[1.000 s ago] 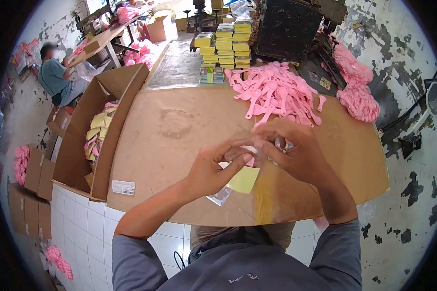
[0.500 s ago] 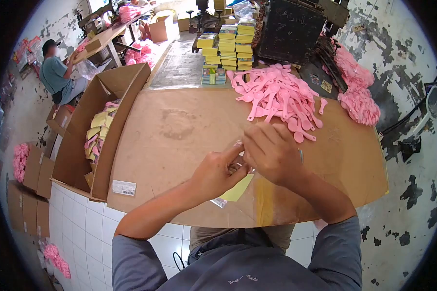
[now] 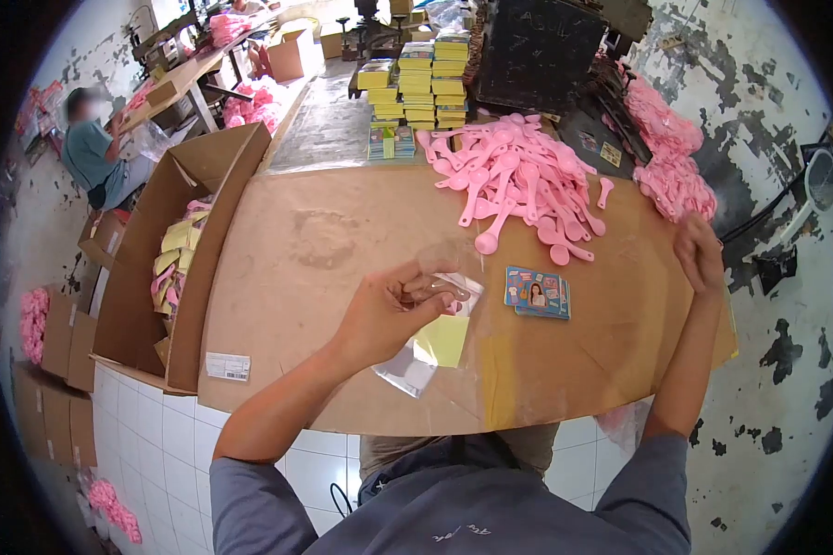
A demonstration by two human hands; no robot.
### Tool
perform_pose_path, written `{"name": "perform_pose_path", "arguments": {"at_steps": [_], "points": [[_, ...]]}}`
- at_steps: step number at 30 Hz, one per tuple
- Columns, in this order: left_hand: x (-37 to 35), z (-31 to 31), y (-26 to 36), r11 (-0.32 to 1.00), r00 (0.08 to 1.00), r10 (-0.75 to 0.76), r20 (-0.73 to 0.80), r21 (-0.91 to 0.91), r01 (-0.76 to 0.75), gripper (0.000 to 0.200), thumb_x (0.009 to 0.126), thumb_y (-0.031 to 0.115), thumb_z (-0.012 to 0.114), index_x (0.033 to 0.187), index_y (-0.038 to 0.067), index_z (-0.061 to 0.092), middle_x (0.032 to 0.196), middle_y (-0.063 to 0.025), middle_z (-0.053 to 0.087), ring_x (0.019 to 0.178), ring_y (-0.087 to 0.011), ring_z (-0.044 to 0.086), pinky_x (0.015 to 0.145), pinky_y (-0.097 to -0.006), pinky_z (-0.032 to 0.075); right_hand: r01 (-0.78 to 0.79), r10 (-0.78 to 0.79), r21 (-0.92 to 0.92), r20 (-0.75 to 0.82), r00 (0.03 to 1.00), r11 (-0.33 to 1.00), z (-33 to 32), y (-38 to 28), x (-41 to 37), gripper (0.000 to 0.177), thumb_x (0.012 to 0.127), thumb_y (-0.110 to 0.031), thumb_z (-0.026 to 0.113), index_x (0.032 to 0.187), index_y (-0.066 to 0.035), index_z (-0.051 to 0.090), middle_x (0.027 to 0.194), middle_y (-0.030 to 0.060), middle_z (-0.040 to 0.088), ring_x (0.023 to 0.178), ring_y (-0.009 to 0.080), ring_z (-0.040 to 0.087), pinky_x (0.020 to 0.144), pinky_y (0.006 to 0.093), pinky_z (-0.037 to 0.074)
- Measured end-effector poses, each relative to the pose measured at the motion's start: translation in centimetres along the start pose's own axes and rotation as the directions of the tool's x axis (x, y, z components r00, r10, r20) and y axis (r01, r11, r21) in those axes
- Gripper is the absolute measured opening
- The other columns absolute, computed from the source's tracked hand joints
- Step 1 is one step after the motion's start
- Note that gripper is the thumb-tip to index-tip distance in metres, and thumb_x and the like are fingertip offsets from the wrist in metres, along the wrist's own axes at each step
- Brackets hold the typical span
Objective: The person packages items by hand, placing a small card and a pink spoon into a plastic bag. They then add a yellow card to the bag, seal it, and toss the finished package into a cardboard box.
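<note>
A clear plastic bag [image 3: 405, 372] with a yellow card [image 3: 442, 340] inside is pinched between the thumb and fingers of my left hand [image 3: 384, 310], over the middle of the cardboard-covered table. My right hand [image 3: 699, 256] is raised at the table's right side, fingers curled closed; whatever they may hold is hidden. Right of the bag lies a small stack of blue printed cards [image 3: 537, 294]. Beyond it spreads a heap of pink plastic spoons [image 3: 518, 180].
A long cardboard box [image 3: 215, 277] with packed yellow cards and pink spoons stands left of the table [image 3: 287, 324]. Card stacks [image 3: 416, 83] rise at the back beside a black machine [image 3: 541, 55]. Bagged pink items [image 3: 671, 148] lie at right. A seated person [image 3: 102, 153] works at far left.
My right hand has left the bag and swung out to the right, uncovering the blue cards. My left hand has shifted slightly left with the bag still in its fingers.
</note>
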State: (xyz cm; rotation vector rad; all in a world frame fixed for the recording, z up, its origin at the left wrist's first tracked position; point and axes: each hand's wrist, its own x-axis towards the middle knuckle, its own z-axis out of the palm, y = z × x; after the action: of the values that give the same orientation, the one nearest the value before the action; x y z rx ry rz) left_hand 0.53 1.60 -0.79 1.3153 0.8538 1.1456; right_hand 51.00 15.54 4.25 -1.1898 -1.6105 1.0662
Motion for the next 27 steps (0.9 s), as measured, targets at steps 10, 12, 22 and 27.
{"name": "perform_pose_path", "arguments": {"at_steps": [10,12,22,27], "points": [[0.6,0.3,-1.0,0.999,0.992,0.016,-0.123,0.038,-0.011,0.026,0.103,0.006,0.063,0.126,-0.006,0.065,0.112,-0.0155,0.076,0.102,-0.0167,0.072,0.088,-0.0287,0.059,0.041,-0.557,-0.938,-0.170,0.813,0.345,2.6,2.6,-1.5,0.038,0.089,-0.001,0.062,0.127,-0.005,0.065,0.120,0.0140,0.066,0.110,0.0301,0.062,0.100,0.0416,0.047],[0.7,0.4,-0.8,0.999,0.992,0.003,-0.130,0.033,0.001,0.023,0.103,0.006,0.063,0.122,-0.006,0.066,0.111,-0.0148,0.076,0.101,-0.0165,0.072,0.087,-0.0287,0.059,0.164,-0.358,-0.680,-0.154,0.921,0.715,8.7,-0.2,-1.2,0.037,0.091,-0.005,0.063,0.128,-0.004,0.066,0.124,0.0147,0.066,0.109,0.0282,0.064,0.094,0.0390,0.050],[0.6,-0.3,-1.1,0.998,0.992,-0.008,-0.129,0.053,0.015,0.022,0.101,0.006,0.065,0.119,-0.005,0.068,0.112,-0.0142,0.075,0.104,-0.0159,0.070,0.090,-0.0282,0.058,0.080,-0.163,0.185,0.496,0.853,0.980,28.8,-4.4,-2.8,0.032,0.095,-0.011,0.073,0.122,0.004,0.066,0.098,0.0040,0.065,0.088,0.0101,0.063,0.079,0.0257,0.051],[0.7,-1.0,-1.0,0.999,0.996,0.037,-0.080,-0.004,-0.038,0.026,0.101,0.007,0.066,0.124,-0.006,0.067,0.115,-0.0137,0.074,0.104,-0.0145,0.071,0.091,-0.0276,0.058,0.030,-0.127,0.194,0.511,0.850,0.981,28.1,-4.2,-1.6,0.025,0.097,-0.007,0.069,0.119,0.004,0.067,0.099,0.0039,0.067,0.089,0.0092,0.063,0.078,0.0258,0.052]]}}
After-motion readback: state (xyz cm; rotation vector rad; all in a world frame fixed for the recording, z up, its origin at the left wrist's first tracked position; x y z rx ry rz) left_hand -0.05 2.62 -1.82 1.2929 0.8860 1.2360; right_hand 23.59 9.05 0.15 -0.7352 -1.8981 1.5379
